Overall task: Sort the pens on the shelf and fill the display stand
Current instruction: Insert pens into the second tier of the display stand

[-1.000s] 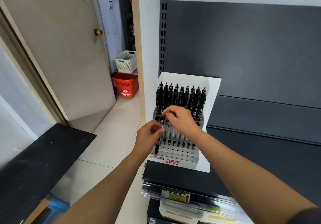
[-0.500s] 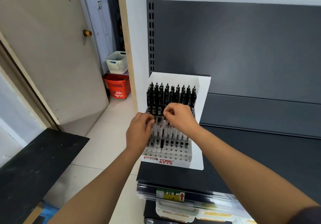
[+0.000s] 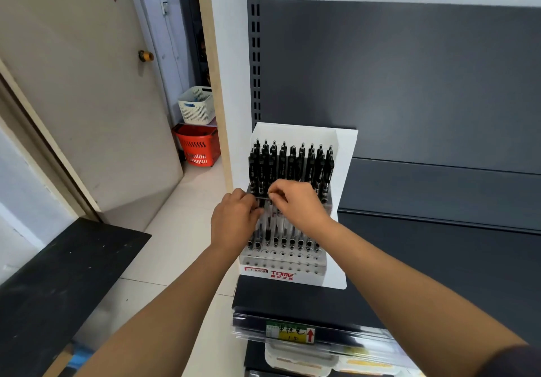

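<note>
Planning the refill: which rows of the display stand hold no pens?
The front rows, just above the red TOME label: only empty holes there; rows behind hold pens.

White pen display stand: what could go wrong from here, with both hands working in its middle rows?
1. The right hand works just under the upright black pens in the back rows; a knuckle might tip them.
2. The white plastic display stand sits near the left front corner of the dark grey metal shelf; a push might slide it off.
3. The left hand and the right cover the middle holes, so a pen may miss its hole.
</note>
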`<move>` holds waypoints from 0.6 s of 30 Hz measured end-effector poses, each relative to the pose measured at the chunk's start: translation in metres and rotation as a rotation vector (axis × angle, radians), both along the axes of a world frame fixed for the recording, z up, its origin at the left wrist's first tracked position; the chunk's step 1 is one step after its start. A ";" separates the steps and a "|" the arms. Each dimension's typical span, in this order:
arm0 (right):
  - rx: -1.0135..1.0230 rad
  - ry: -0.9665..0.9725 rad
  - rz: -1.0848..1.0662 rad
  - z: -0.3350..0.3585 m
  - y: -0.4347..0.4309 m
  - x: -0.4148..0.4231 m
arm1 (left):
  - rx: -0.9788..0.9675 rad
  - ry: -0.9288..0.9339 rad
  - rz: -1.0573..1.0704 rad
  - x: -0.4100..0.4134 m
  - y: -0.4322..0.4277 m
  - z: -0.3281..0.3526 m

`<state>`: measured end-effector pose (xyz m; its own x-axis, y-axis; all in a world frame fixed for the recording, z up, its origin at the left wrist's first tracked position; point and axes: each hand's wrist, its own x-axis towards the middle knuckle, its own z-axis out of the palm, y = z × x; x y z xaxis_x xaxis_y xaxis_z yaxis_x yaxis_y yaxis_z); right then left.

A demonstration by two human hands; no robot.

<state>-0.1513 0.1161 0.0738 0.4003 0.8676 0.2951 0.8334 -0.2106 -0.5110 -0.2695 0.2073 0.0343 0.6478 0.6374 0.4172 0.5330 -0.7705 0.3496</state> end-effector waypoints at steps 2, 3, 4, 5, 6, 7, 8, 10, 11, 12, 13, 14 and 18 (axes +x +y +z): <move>-0.079 -0.051 0.023 -0.005 0.001 0.000 | 0.002 0.012 0.005 0.002 0.000 0.001; -0.113 -0.110 0.024 -0.008 0.002 0.000 | 0.002 0.013 0.003 0.003 0.001 0.002; -0.139 -0.184 0.019 -0.010 0.002 0.000 | 0.001 0.010 -0.005 0.003 0.002 0.002; -0.158 -0.253 0.014 -0.012 0.002 0.001 | 0.002 0.004 -0.016 0.003 0.003 0.001; -0.172 -0.300 0.012 -0.014 0.003 0.001 | 0.002 -0.003 -0.027 0.003 0.004 0.000; -0.182 -0.325 0.015 -0.015 0.003 0.001 | -0.001 -0.010 -0.036 0.001 0.005 -0.002; -0.187 -0.332 0.017 -0.016 0.004 0.000 | -0.005 -0.011 -0.041 0.000 0.006 -0.003; -0.188 -0.308 0.012 -0.017 0.005 0.000 | -0.014 -0.007 -0.046 -0.003 0.008 -0.006; -0.186 -0.290 0.009 -0.017 0.006 -0.001 | -0.020 -0.010 -0.050 -0.004 0.008 -0.006; -0.187 -0.275 0.008 -0.017 0.006 -0.001 | -0.021 -0.020 -0.055 -0.005 0.009 -0.006; -0.191 -0.267 0.006 -0.017 0.007 -0.002 | -0.019 -0.036 -0.061 -0.004 0.009 -0.005; -0.194 -0.266 0.009 -0.017 0.006 -0.002 | -0.011 -0.058 -0.064 -0.003 0.008 -0.004; -0.075 -0.234 -0.017 -0.013 -0.006 0.002 | 0.033 -0.153 -0.085 0.011 -0.006 0.009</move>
